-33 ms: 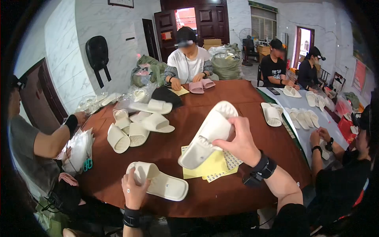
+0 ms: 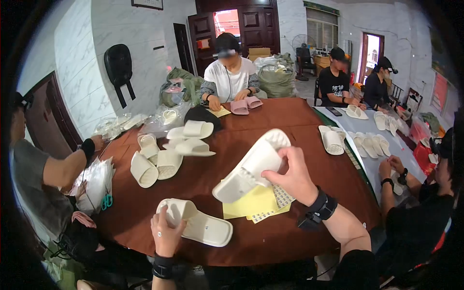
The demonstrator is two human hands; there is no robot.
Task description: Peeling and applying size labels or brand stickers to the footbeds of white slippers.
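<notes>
My right hand (image 2: 291, 176) grips a cream slide slipper (image 2: 237, 186) by its strap and side, thumb on the strap. That slipper is tilted in the air above the table, its toe end up and a small dark mark on the insole. Lower left, my left hand (image 2: 166, 231) is closed on the strap end of a second cream slipper (image 2: 210, 229), which rests at the table's near edge with a small round sticker on its insole. A small white dot is on the left hand. Beneath the raised slipper lie a yellow sheet (image 2: 235, 209) and a sticker sheet (image 2: 282, 200).
Several cream slippers (image 2: 144, 170) lie in a loose pile on the brown tablecloth (image 2: 290, 232). Across the table a person (image 2: 232, 72) works beside pink slippers (image 2: 240, 107). Other people sit left and right. Teal scissors (image 2: 107, 201) and plastic bags (image 2: 87, 186) are at the left edge.
The raised slipper has tipped, its heel end shifting slightly left. In the pile, the far slippers have shifted and one looks blurred. My left hand stays nearly in place.
</notes>
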